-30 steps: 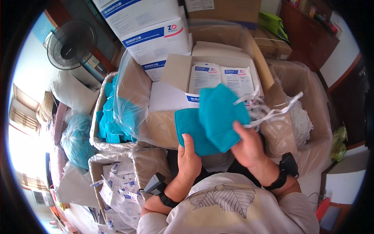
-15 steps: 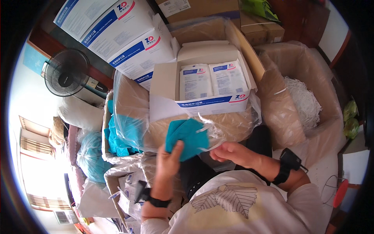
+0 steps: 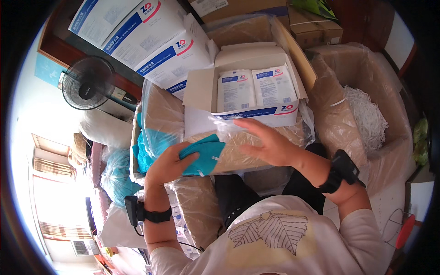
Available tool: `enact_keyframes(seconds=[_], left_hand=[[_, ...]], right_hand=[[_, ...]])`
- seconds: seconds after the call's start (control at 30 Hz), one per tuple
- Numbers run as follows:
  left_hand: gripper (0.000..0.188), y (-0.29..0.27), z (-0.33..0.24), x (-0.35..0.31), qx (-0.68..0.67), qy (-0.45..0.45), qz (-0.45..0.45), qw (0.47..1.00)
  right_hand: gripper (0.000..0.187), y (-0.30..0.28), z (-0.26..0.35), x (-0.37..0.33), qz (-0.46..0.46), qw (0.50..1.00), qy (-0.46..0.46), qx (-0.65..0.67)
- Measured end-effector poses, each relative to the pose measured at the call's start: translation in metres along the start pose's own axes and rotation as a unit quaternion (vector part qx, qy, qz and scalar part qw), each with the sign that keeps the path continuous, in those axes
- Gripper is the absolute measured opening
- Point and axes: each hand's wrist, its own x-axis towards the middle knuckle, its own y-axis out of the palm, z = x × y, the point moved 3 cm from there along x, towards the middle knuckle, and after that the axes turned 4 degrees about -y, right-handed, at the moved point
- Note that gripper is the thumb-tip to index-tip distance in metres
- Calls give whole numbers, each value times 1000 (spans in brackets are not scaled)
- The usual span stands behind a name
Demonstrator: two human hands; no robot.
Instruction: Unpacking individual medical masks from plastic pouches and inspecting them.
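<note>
My left hand (image 3: 167, 161) pinches a folded teal face mask (image 3: 207, 153) by its left end, thumb on top, above the near part of a plastic-lined cardboard box. To its right, my right hand (image 3: 269, 145) is open, fingers stretched out and apart from the mask. By its fingertips hangs a blurred white elastic strap (image 3: 223, 124); whether it touches them or joins the mask I cannot tell. Just beyond stands an open white carton (image 3: 298, 113) holding two white packs (image 3: 236, 94) side by side.
More teal masks (image 3: 156, 142) fill a lined box at left. White cartons (image 3: 160, 46) are stacked at the far left, near a black fan (image 3: 87, 83). A lined box at right holds a heap of white elastic strips (image 3: 365, 119). A teal-filled clear bag (image 3: 117, 176) lies at left.
My left hand has moved left and up with the mask, which has tilted flatter. My right hand has risen from near the mask's lower edge and its fingers have spread.
</note>
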Motion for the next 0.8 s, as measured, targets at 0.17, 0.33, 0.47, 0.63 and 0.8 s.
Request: enact_keyframes(seconds=[0.17,0.33,0.47,0.63,0.8], left_hand=[[32,8,-24,2,-93,16,14,995],[43,33,-20,9,-238,76,-8,968],[44,48,-8,11,-253,54,74,963],[45,60,-2,15,-379,36,104,919],[42,71,5,15,-436,57,103,892]], right_hand=[[49,26,6,8,52,992,44,104],[32,27,-2,-1,-39,994,85,52],[30,15,-6,-6,29,993,111,17],[31,22,-21,-4,4,986,137,94],[30,33,-35,-10,-32,980,133,143]])
